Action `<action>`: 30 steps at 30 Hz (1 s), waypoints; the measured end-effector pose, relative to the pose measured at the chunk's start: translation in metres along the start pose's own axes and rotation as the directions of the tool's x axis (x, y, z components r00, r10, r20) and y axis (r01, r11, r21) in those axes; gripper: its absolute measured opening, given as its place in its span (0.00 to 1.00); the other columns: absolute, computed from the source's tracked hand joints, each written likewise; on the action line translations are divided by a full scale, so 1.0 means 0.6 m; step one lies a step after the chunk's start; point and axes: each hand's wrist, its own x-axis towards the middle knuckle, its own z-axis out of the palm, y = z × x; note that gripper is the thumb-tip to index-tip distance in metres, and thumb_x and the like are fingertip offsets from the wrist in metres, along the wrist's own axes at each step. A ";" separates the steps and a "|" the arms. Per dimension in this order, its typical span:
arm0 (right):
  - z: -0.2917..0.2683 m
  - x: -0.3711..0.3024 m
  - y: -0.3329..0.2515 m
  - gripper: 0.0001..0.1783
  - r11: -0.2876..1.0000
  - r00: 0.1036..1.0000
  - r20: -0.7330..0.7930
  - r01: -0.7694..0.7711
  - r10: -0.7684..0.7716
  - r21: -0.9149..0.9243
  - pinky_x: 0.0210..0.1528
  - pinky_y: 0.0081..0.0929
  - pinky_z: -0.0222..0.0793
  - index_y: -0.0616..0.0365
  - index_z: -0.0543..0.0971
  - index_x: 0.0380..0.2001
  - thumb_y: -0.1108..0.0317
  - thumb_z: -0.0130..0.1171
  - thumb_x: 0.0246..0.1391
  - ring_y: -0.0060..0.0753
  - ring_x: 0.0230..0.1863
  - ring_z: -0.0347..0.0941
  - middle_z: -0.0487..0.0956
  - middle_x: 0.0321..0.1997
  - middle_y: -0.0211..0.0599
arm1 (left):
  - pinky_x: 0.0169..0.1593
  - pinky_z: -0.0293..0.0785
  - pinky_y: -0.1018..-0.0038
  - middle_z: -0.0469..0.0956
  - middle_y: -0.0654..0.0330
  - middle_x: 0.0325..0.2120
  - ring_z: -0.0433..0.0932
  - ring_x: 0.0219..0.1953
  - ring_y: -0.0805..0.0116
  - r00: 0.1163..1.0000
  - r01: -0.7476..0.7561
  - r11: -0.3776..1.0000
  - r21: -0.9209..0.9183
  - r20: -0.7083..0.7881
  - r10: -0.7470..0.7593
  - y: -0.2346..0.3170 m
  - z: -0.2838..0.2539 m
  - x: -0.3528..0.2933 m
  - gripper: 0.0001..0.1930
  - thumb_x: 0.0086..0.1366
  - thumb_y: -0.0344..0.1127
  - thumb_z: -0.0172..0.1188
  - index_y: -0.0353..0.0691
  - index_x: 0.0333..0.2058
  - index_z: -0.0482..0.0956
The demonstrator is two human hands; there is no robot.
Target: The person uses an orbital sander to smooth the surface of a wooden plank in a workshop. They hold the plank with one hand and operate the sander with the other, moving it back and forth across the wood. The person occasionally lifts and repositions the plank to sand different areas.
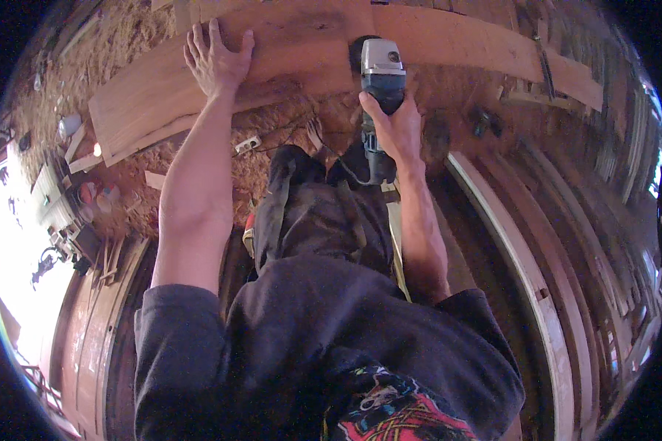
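Observation:
A wide reddish-brown wooden board [294,55] lies across the far side, in front of me. My left hand [219,62] rests flat on it with the fingers spread. My right hand [399,125] is wrapped round the blue body of an angle grinder [382,70] with a silver head. The grinder's dark round disc [357,51] shows at the left of the head, over the board; whether it touches the wood I cannot tell. A dark power cord [342,163] runs from the tool's near end toward my feet.
Sawdust or wood shavings [136,44] cover the ground. A white power socket strip [248,145] lies below the board. Long planks [522,257] are stacked at the right, and others [99,323] at the left. A second board [456,48] extends to the far right.

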 end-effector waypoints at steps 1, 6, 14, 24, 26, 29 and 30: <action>0.004 0.009 -0.002 0.39 1.000 1.000 -0.025 0.016 -0.016 -0.013 0.44 0.41 0.78 0.65 0.77 0.49 0.41 0.75 0.49 0.44 0.40 0.84 0.86 0.39 0.47 | 0.80 0.39 0.54 0.56 0.47 0.75 0.50 0.78 0.50 1.000 0.001 1.000 0.001 0.000 -0.001 0.001 0.001 0.004 0.47 0.63 0.73 0.56 0.48 0.72 0.65; 0.002 0.036 -0.027 0.37 0.996 0.995 -0.049 0.086 -0.087 -0.022 0.43 0.37 0.78 0.64 0.79 0.50 0.43 0.75 0.50 0.39 0.40 0.85 0.86 0.40 0.45 | 0.80 0.39 0.54 0.56 0.47 0.75 0.50 0.78 0.50 1.000 0.005 1.000 0.017 -0.003 -0.004 0.002 0.006 0.006 0.46 0.63 0.72 0.57 0.48 0.72 0.66; 0.001 0.088 -0.068 0.35 0.997 0.997 -0.007 0.074 -0.075 -0.014 0.41 0.38 0.78 0.64 0.81 0.48 0.43 0.74 0.51 0.38 0.37 0.84 0.86 0.37 0.45 | 0.80 0.39 0.54 0.57 0.46 0.74 0.50 0.78 0.49 1.000 0.000 1.000 -0.002 -0.006 0.000 0.002 0.006 0.009 0.47 0.63 0.72 0.57 0.47 0.72 0.65; 0.015 0.152 -0.104 0.27 0.975 0.973 -0.064 0.220 -0.220 0.002 0.35 0.36 0.76 0.61 0.86 0.36 0.44 0.73 0.53 0.33 0.29 0.82 0.85 0.28 0.38 | 0.80 0.37 0.54 0.54 0.46 0.75 0.47 0.79 0.49 1.000 -0.002 1.000 -0.017 0.030 0.002 0.004 -0.003 0.008 0.48 0.63 0.72 0.57 0.46 0.72 0.64; 0.015 0.174 -0.104 0.25 0.967 0.968 -0.031 0.250 -0.249 0.039 0.33 0.36 0.76 0.60 0.86 0.35 0.45 0.72 0.54 0.31 0.27 0.81 0.84 0.27 0.36 | 0.80 0.36 0.53 0.54 0.46 0.75 0.47 0.79 0.48 0.999 -0.006 1.000 -0.024 0.040 0.007 0.004 -0.003 0.008 0.48 0.63 0.72 0.58 0.46 0.72 0.64; 0.017 0.196 -0.109 0.24 0.962 0.964 -0.016 0.266 -0.265 0.063 0.31 0.36 0.75 0.60 0.86 0.34 0.46 0.72 0.55 0.29 0.25 0.79 0.83 0.25 0.33 | 0.80 0.36 0.52 0.53 0.45 0.75 0.46 0.79 0.48 0.999 -0.003 0.999 -0.040 0.052 0.005 0.009 -0.006 0.008 0.48 0.63 0.72 0.59 0.45 0.72 0.63; 0.017 0.197 -0.111 0.26 0.968 0.970 -0.003 0.242 -0.242 0.067 0.33 0.38 0.76 0.60 0.86 0.35 0.44 0.72 0.54 0.33 0.28 0.81 0.84 0.27 0.36 | 0.80 0.36 0.52 0.54 0.45 0.75 0.46 0.79 0.48 0.999 -0.007 0.999 -0.043 0.046 0.009 0.007 -0.007 0.007 0.48 0.63 0.71 0.59 0.45 0.72 0.63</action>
